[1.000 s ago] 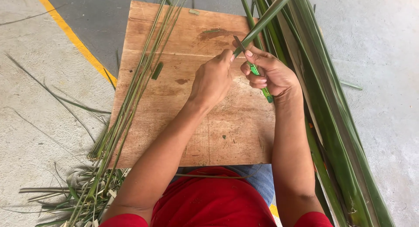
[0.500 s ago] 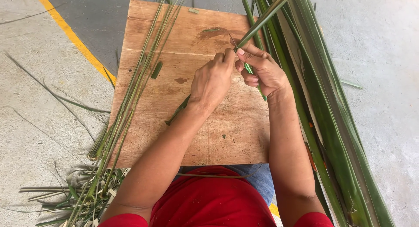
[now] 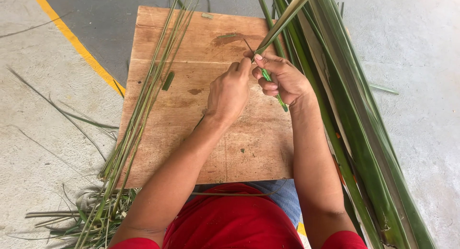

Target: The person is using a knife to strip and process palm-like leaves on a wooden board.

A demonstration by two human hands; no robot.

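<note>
My left hand (image 3: pixel 229 93) and my right hand (image 3: pixel 282 79) meet over a square wooden board (image 3: pixel 191 134) on my lap. Between them runs a long green palm leaf strip (image 3: pixel 287 16) that slants up to the top right. My left fingers pinch its lower end. My right hand grips a thin green-handled tool (image 3: pixel 273 88) against the leaf, its tip hidden by my fingers.
A bundle of thin stripped leaf ribs (image 3: pixel 143 105) lies along the board's left side, with scraps on the floor (image 3: pixel 81 220). Long green palm leaves (image 3: pixel 354 115) are stacked on the right. A yellow line (image 3: pixel 72 38) crosses the concrete floor. I wear a red shirt.
Both hands have stayed close together on the leaf strip; the left hand shifted slightly down and left along it, and the strip's angle changed a little.
</note>
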